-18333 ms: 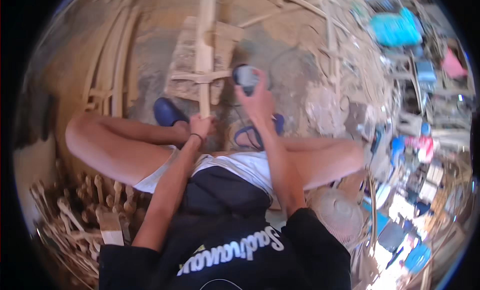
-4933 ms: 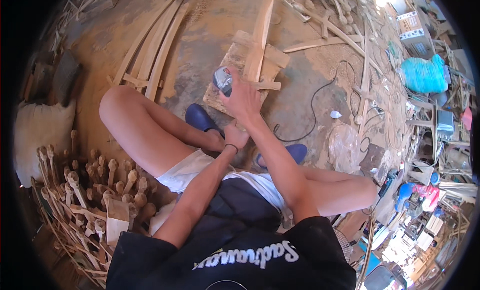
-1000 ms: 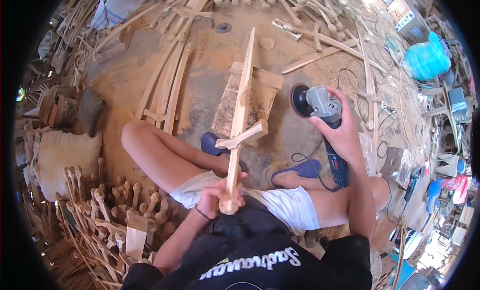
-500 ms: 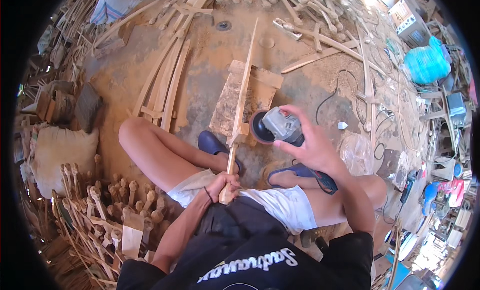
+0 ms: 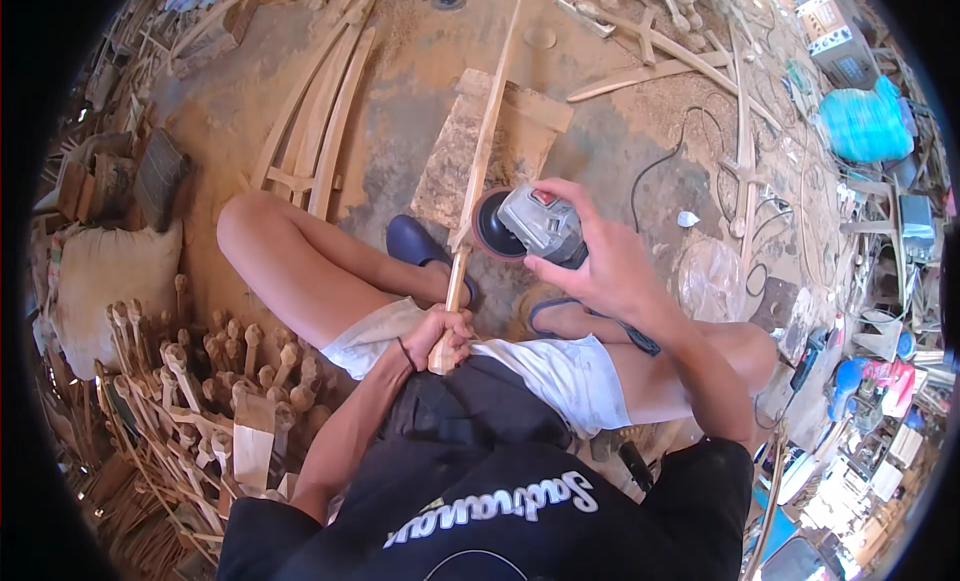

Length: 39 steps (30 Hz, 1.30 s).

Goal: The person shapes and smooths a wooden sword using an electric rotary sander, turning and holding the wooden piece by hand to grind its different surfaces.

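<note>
My left hand (image 5: 437,337) is wrapped round the grip of a long wooden sword (image 5: 489,131), close to my lap. Its pale, tapering blade points away from me, passing over a worn wooden block (image 5: 447,159) on the floor. In my right hand (image 5: 605,256) is a grey angle grinder (image 5: 546,224), held by its body with fingers and thumb on either side. The grinder's round sanding disc (image 5: 497,224) stands right beside the sword near its guard, which it partly covers. Whether disc and wood touch, I cannot tell.
Many carved wooden handles (image 5: 285,366) stand bunched at my left. Several wooden swords (image 5: 343,121) lie ahead on the left, others (image 5: 680,66) ahead on the right. A black cable (image 5: 660,164) curls over the dusty floor. A clear plastic bag (image 5: 712,276) lies near my right knee.
The grinder has moved left, its disc now close against the sword near the guard. The guard block that showed earlier is largely out of sight. My left hand keeps its grip; the view has shifted.
</note>
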{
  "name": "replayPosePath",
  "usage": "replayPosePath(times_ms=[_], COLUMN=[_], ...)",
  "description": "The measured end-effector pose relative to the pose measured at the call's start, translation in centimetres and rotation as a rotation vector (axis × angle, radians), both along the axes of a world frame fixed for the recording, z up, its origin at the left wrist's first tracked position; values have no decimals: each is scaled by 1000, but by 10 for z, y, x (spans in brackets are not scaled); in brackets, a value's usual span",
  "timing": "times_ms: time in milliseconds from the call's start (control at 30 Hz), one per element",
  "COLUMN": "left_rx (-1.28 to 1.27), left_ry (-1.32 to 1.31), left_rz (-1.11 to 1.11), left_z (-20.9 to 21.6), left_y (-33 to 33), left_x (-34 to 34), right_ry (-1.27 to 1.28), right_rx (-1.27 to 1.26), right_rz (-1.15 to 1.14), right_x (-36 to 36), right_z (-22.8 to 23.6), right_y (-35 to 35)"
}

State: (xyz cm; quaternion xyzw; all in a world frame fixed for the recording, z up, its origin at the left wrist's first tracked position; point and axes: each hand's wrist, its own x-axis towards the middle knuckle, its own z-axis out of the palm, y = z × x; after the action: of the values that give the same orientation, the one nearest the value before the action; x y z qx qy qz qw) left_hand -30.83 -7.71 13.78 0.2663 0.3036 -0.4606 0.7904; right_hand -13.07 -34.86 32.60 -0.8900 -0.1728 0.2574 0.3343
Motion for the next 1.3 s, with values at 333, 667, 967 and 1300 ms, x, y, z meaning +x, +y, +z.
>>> replayPosePath(times_ms=[333,667,967,1300], left_rx=[28,128,105,449], left_ry=[-24,-48,-37,-661], left_rz=[-18,-55,-59,334], left_z=[-3,-3,1,98], left_y=[-2,-4,-5,6], left_x=[-4,0,-2,23], right_ry=[-106,-40,-106,-357], right_rx=[5,-15,82,244], right_rz=[-47,-21,20,-371], right_x=[4,13,0,23], right_z=[-19,-10,-9,-28], right_y=[-14,-2,-3,-56])
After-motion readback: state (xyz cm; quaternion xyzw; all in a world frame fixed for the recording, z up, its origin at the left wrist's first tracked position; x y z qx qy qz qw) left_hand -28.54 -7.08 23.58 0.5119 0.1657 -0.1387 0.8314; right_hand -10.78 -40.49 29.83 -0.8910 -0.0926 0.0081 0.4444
